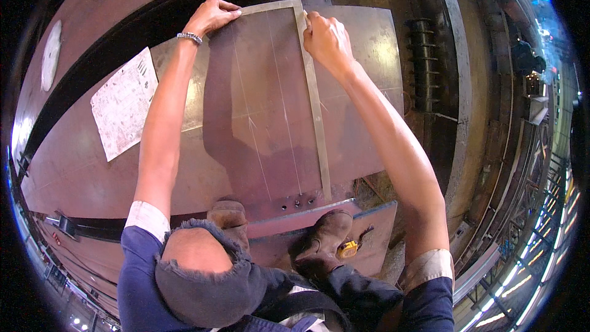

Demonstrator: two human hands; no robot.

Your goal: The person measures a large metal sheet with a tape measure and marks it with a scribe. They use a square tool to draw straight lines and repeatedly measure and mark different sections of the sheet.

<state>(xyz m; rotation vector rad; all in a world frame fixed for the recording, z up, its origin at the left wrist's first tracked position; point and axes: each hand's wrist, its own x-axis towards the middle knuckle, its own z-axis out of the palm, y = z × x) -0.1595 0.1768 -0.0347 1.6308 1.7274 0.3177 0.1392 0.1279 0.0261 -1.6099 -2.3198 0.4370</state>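
A large L-shaped steel square [316, 107] lies flat on a brownish metal plate [362, 126]. Its short leg runs along the far side and its long leg comes down toward me. My left hand [213, 17], with a chain bracelet at the wrist, pinches the left end of the short leg. Close to the square's corner, my right hand [329, 38] is closed, its fingertips against the long leg's outer edge. A small pale tip shows at those fingers; I cannot make out what it is. Thin light lines run along the plate left of the long leg.
A marked paper sheet [126, 104] lies on the plate at left. Near my boots [324, 237] sits a yellow tape measure [347, 249]. Small holes show at the plate's near edge. A dark ribbed coil-like part [423, 64] and a long beam [458, 80] stand at right.
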